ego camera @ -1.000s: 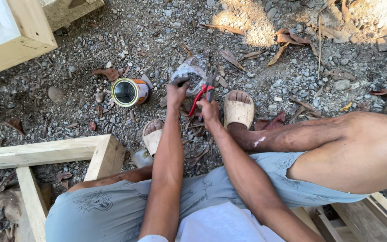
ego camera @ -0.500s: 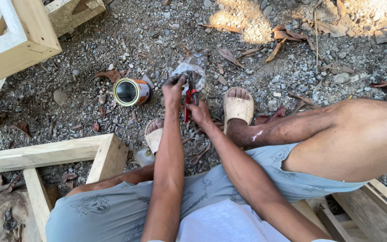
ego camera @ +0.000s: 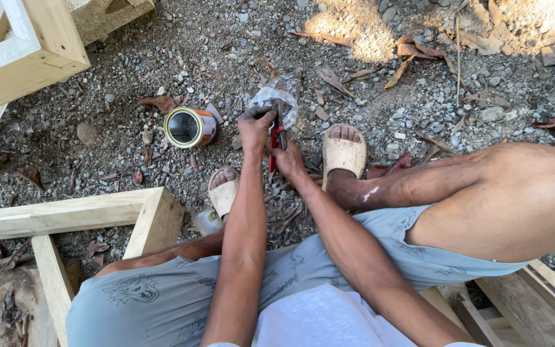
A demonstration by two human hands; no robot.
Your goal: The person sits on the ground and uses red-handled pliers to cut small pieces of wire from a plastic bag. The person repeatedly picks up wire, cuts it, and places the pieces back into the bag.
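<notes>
I sit low over gravel ground with both arms stretched forward between my knees. My left hand (ego camera: 256,128) grips the top of a clear plastic bag (ego camera: 275,97) that lies on the gravel. My right hand (ego camera: 288,161) holds red-handled pliers (ego camera: 276,140), whose head points up into the bag beside my left fingers. An open tin can (ego camera: 189,126) lies on its side just left of my left hand. My feet in beige sandals (ego camera: 344,151) rest either side of the hands.
A pale wooden frame (ego camera: 72,214) lies at the lower left and another frame (ego camera: 24,61) at the upper left. Wooden slats (ego camera: 534,292) sit at the lower right. Dry leaves (ego camera: 412,54) and stones are scattered over the gravel.
The view has shifted slightly. My hands stay at the bag with the pliers, and the pliers now stand more upright between them.
</notes>
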